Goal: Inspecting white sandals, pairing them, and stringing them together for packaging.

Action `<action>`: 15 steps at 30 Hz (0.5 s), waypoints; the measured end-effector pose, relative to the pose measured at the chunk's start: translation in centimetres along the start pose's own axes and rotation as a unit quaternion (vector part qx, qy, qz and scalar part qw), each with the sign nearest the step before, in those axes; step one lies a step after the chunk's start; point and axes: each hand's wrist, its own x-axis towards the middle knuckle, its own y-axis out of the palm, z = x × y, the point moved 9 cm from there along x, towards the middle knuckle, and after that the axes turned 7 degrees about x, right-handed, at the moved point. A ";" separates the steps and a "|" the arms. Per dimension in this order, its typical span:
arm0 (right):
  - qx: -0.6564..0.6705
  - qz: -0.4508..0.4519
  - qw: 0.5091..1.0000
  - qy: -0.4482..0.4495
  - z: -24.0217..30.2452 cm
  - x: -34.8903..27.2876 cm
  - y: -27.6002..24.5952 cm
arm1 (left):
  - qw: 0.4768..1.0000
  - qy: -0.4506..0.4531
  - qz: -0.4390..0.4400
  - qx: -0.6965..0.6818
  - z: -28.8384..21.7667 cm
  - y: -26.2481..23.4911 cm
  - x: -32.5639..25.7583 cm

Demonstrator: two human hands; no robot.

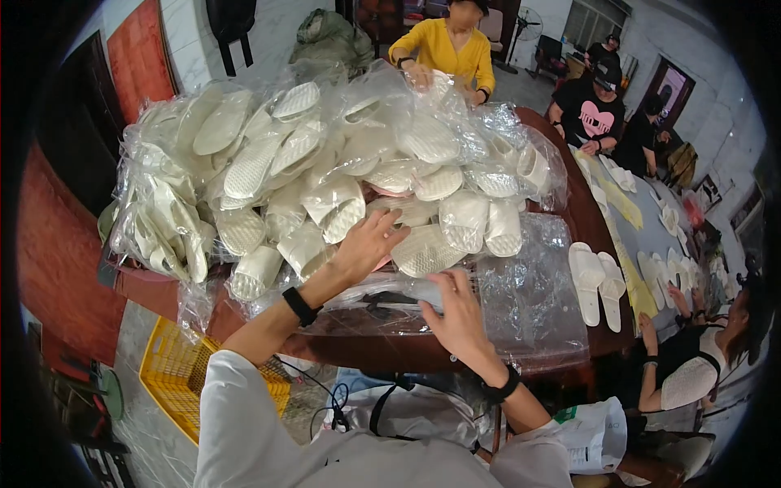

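A big heap of cream slippers (260, 167), many in clear plastic bags, covers the table in front of me. My left hand (370, 248) reaches over the near edge of the heap, fingers spread, next to a cream slipper (427, 250) lying sole up. Whether its fingertips touch that slipper I cannot tell. Closer to me, my right hand (460, 317) hovers above the table edge with its fingers apart and nothing in them. Clear plastic bags (533, 293) lie flat beside it. A dark object (394, 302) shows between my hands, its kind unclear.
A pair of white slippers (598, 285) stands on the brown table (358, 348) to the right. A yellow plastic basket (175, 374) sits low at left. Across the table is a person in yellow (447, 49); other people work around a grey table (647, 211) at right.
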 end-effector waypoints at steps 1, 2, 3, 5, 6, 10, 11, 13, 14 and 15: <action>-0.020 0.010 1.000 -0.002 -0.4 0.2 1.0 | 1.000 0.000 -0.002 0.001 0.2 0.5 0.1; -0.022 0.009 1.000 -0.004 -0.5 0.4 1.4 | 1.000 0.010 -0.003 0.014 0.2 1.0 0.3; -0.024 0.010 1.000 0.007 -0.8 0.6 1.9 | 0.999 0.018 -0.002 0.027 0.2 1.4 0.4; -0.027 0.010 0.999 0.016 -1.2 0.7 2.2 | 0.999 0.025 -0.011 0.027 0.8 1.8 0.2; -0.012 -0.002 1.000 0.022 -1.4 0.6 1.9 | 0.999 0.035 -0.017 0.025 0.7 1.7 0.4; 0.002 -0.064 0.997 0.042 -2.9 0.4 0.0 | 0.998 0.028 -0.064 0.010 0.6 -0.3 1.6; 0.003 -0.064 0.997 0.044 -3.3 0.4 -0.2 | 0.997 0.018 -0.078 -0.018 0.6 -1.1 2.2; 0.066 -0.101 0.988 0.100 -5.0 0.3 -1.2 | 0.995 0.011 -0.090 -0.048 0.5 -2.3 3.4; 0.067 -0.101 0.987 0.103 -5.4 0.3 -1.3 | 0.993 0.007 -0.098 -0.060 0.6 -2.8 4.0; 0.081 -0.124 0.984 0.100 -5.9 0.3 -1.7 | 0.992 0.004 -0.107 -0.072 0.7 -3.2 4.5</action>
